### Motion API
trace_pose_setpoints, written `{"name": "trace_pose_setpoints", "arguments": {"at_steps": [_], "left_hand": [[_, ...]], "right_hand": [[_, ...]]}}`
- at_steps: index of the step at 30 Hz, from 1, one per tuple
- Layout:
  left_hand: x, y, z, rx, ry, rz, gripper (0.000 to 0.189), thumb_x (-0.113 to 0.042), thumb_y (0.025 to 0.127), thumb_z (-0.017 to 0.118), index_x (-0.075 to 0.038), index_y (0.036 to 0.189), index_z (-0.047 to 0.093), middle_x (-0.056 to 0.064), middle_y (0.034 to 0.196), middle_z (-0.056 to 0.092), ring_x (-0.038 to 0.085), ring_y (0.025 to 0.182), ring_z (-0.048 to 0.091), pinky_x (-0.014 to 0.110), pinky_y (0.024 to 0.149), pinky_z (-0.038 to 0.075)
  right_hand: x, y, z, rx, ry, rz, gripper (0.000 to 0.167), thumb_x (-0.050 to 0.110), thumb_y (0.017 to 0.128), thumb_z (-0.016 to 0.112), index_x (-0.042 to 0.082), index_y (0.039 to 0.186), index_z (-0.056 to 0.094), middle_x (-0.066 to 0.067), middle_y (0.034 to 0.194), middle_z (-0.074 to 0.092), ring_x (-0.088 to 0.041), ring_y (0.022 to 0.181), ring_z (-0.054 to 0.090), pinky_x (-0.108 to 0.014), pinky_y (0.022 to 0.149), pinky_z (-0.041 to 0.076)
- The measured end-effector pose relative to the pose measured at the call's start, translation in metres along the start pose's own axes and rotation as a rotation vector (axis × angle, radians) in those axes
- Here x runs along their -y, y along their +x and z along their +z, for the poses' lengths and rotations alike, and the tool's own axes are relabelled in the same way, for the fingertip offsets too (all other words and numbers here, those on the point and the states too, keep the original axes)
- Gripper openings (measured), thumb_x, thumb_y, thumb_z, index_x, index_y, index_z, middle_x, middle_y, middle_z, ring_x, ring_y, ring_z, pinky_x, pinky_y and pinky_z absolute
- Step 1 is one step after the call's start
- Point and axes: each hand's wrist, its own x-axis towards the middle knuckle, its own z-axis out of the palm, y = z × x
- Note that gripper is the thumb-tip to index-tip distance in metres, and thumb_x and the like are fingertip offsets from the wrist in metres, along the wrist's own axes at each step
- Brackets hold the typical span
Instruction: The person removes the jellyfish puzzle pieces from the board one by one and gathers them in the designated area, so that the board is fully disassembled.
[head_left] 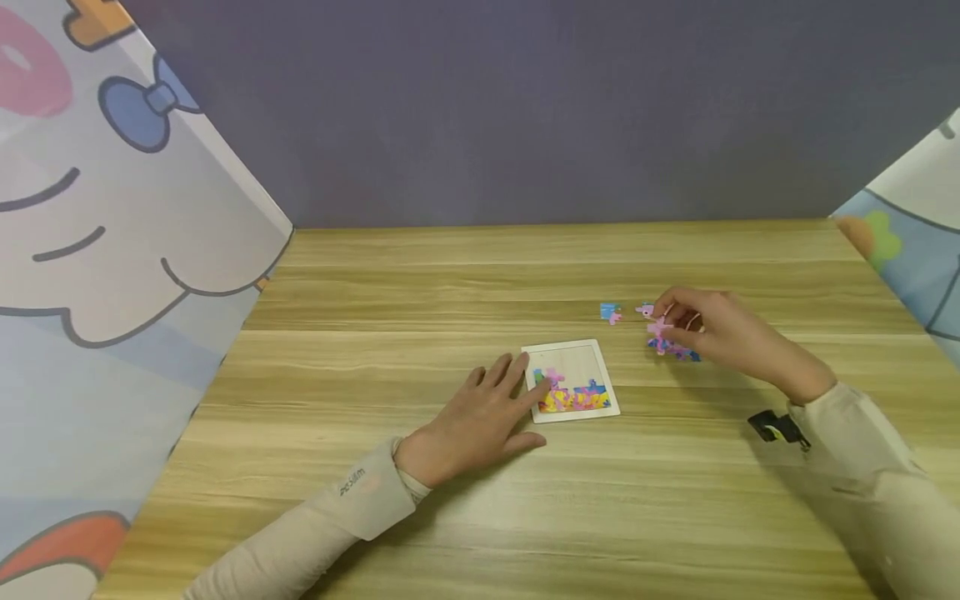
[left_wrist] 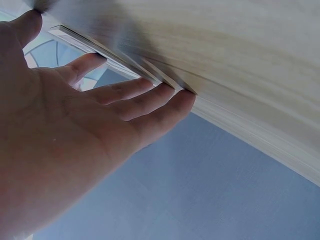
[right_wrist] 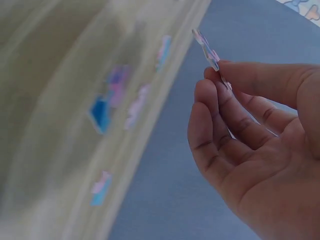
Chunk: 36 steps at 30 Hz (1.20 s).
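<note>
My left hand [head_left: 476, 421] lies palm down at the left side of a small square jigsaw tray [head_left: 570, 344]. Its index finger reaches over the rim onto the colourful pieces [head_left: 581, 398] that fill the tray's lower part; bare backing shows above them. In the left wrist view the fingers [left_wrist: 160, 112] are extended, with their tips at the table and tray edge. To the right of the tray, my right hand [head_left: 735, 333] pinches a thin jigsaw piece [right_wrist: 206, 51] between thumb and fingers, raised above the table. Loose jigsaw pieces [head_left: 678, 352] lie below this hand.
Beyond the tray's upper right corner lies a blue and pink piece [head_left: 609, 312], with a pink one [head_left: 643, 309] beside it. A small black object [head_left: 776, 427] sits by the right sleeve. A grey panel [head_left: 555, 117] rises behind the wooden table [head_left: 375, 333].
</note>
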Motion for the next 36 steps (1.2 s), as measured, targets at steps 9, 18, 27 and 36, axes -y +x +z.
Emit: {"name": "trace_pose_setpoints", "arguments": {"at_steps": [9, 18, 27, 36], "left_hand": [[0.000, 0.000, 0.001, -0.017, 0.011, 0.009, 0.071, -0.062, 0.099, 0.043, -0.023, 0.157, 0.031, 0.022, 0.159, 0.029, 0.040, 0.144, 0.032, 0.056, 0.105, 0.041], [0.000, 0.001, 0.002, -0.019, 0.027, 0.013, 0.071, -0.063, 0.099, 0.042, -0.023, 0.158, 0.031, 0.022, 0.159, 0.028, 0.041, 0.144, 0.032, 0.055, 0.104, 0.042], [-0.001, 0.000, 0.001, -0.027, 0.019, 0.010, 0.071, -0.062, 0.099, 0.044, -0.023, 0.157, 0.032, 0.022, 0.159, 0.029, 0.041, 0.143, 0.032, 0.055, 0.104, 0.042], [0.000, 0.000, 0.001, -0.032, 0.019, 0.012, 0.071, -0.062, 0.099, 0.043, -0.023, 0.157, 0.032, 0.022, 0.158, 0.030, 0.040, 0.143, 0.033, 0.056, 0.104, 0.042]], "right_hand": [[-0.017, -0.001, 0.015, 0.179, 0.071, 0.108, 0.016, -0.002, 0.088, 0.072, 0.006, 0.100, 0.065, -0.001, 0.084, 0.069, -0.013, 0.078, 0.065, -0.026, 0.064, 0.053], [-0.017, 0.000, 0.018, 0.160, 0.042, 0.137, 0.016, -0.004, 0.090, 0.068, 0.004, 0.104, 0.065, -0.003, 0.085, 0.067, -0.016, 0.080, 0.063, -0.028, 0.065, 0.052], [-0.016, 0.001, 0.021, 0.181, 0.048, 0.150, 0.016, -0.005, 0.092, 0.065, 0.001, 0.107, 0.064, -0.005, 0.088, 0.067, -0.017, 0.082, 0.062, -0.028, 0.064, 0.051], [-0.019, 0.002, 0.027, 0.116, -0.066, 0.052, 0.014, -0.004, 0.089, 0.069, 0.001, 0.101, 0.065, -0.005, 0.086, 0.066, -0.016, 0.077, 0.061, -0.030, 0.062, 0.049]]}}
